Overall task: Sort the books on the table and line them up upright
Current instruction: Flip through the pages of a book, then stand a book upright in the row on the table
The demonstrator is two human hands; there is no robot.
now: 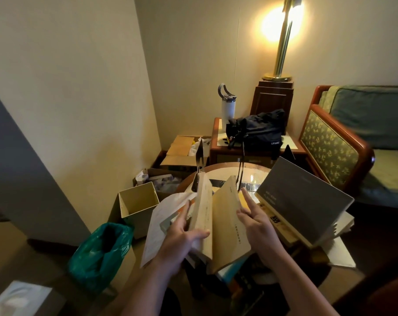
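Note:
Several books stand and lie on a small round table [257,173]. My left hand [182,238] grips a thick tan book [203,215] that stands upright, thumb across its page edge. Beside it leans a second tan book [227,222]; my right hand [253,221] rests against its right side with the index finger stretched up. A large grey book [300,199] tilts to the right on a pile of flat books [284,229]. A black metal bookend [199,165] rises behind the thick book. White papers [161,224] hang off the left.
An open cardboard box [139,201] and a green bag [102,249] stand on the floor at left. Behind the table are a side table with a black bag [256,130] and white bottle [227,106], a brass lamp [281,49], and an armchair [339,147] at right.

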